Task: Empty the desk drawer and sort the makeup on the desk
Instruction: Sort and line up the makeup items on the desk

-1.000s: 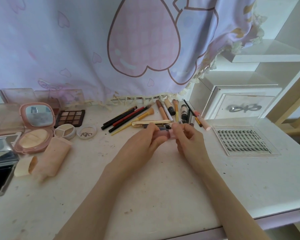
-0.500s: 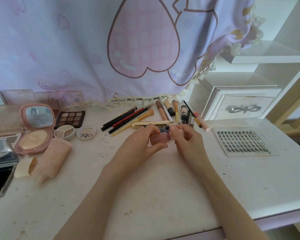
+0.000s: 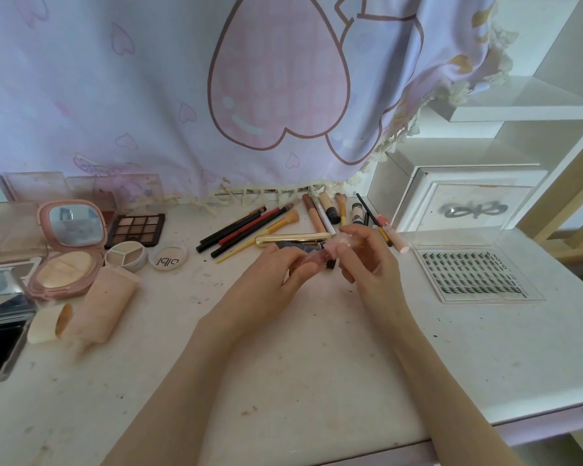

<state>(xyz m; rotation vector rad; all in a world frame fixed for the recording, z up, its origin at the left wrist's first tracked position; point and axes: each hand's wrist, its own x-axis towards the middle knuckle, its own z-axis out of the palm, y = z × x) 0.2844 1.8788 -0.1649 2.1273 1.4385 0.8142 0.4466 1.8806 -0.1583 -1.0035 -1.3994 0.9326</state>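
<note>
Fingers of two hands, left hand [image 3: 270, 274] and right hand [image 3: 367, 264], pinch one pink tube [image 3: 320, 257].

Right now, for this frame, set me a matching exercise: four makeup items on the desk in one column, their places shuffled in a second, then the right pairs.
Things:
1. pink compact
2. lash tray
3. gold tube
4. small pink tube

Places:
A. right side of the desk, below the white drawer box
B. pinched between the left hand and right hand
C. far left, lid open with mirror up
D. lying flat just behind the hands

Pairs: 1-C, 2-A, 3-D, 4-B
</note>
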